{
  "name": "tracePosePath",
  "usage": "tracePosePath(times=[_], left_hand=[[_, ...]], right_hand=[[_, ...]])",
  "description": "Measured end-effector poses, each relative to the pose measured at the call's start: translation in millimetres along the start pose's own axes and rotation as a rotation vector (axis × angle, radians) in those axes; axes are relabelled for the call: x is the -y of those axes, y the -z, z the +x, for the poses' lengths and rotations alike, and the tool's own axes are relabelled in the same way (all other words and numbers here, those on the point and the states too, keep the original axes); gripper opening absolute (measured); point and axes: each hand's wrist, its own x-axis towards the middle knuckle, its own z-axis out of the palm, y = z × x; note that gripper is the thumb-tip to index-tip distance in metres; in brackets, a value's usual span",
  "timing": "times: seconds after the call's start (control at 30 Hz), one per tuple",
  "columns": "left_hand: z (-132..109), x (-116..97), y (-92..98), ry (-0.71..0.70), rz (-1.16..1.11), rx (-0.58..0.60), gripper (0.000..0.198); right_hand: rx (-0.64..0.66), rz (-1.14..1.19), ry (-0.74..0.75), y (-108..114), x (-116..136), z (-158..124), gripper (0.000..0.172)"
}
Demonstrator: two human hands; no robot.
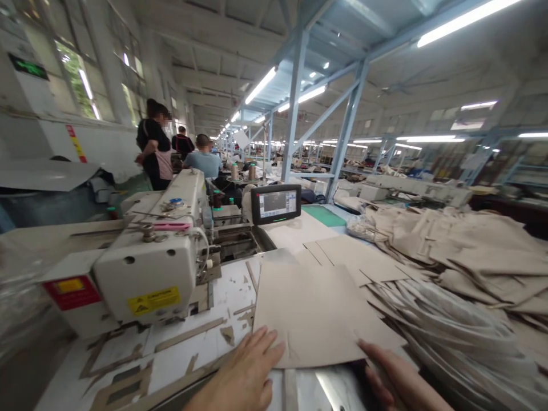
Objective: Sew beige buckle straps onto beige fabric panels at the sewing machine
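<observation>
A flat beige fabric piece [314,311] lies on the white sewing table [226,291] in front of me. My left hand [246,374] rests on its near left corner with fingers stretched out flat. My right hand [396,377] touches the near right edge of the same piece, fingers extended along it and partly tucked under the corner. To the left stands a white industrial sewing machine [148,257] with a yellow caution label.
A stack of beige cut pieces [466,319] fans out on the right, with more garments heaped behind. A small control screen [275,204] stands behind the work area. Tape marks cover the table. Other people stand and sit far back on the left [154,145].
</observation>
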Motion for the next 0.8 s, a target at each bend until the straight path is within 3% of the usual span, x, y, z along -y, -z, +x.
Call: tracePosePath(times=[0.1, 0.2, 0.3, 0.4, 0.5, 0.6, 0.73, 0.8], left_hand=[[5.2, -2.4, -4.2, -0.020, 0.047, -0.007, 0.084], [20.1, -2.3, -9.1, -0.113, 0.067, -0.093, 0.093], [50.0, -10.3, -5.1, -0.170, 0.148, -0.302, 0.085], [93.4, -32.9, 18.3, -0.206, 0.222, -0.549, 0.060], [140.9, -66.2, 52.7, -0.242, 0.224, -0.658, 0.049], [186.9, -103.5, 77.4, -0.266, 0.220, -0.586, 0.050], [245.0, -146.1, 73.1, -0.319, 0.216, -0.503, 0.050], [269.8, -157.4, 58.2, -0.336, 0.209, -0.453, 0.044]], right_hand=[[-0.090, -0.219, 0.190, 2.7, 33.7, -5.1, 0.072], [-0.102, -0.335, 0.464, 10.6, 92.7, -14.5, 0.064], [-0.149, -0.346, 0.654, 39.1, 152.7, -24.1, 0.061], [-0.227, -0.377, 0.724, 86.3, 201.0, -35.0, 0.062], [-0.361, -0.555, 0.680, 138.9, 235.8, -42.6, 0.059], [-0.540, -0.752, 0.522, 188.4, 255.9, -36.6, 0.051], [-0.714, -0.911, 0.363, 237.9, 251.4, -11.2, 0.038], [-0.752, -0.992, 0.308, 247.1, 231.6, -0.8, 0.053]])
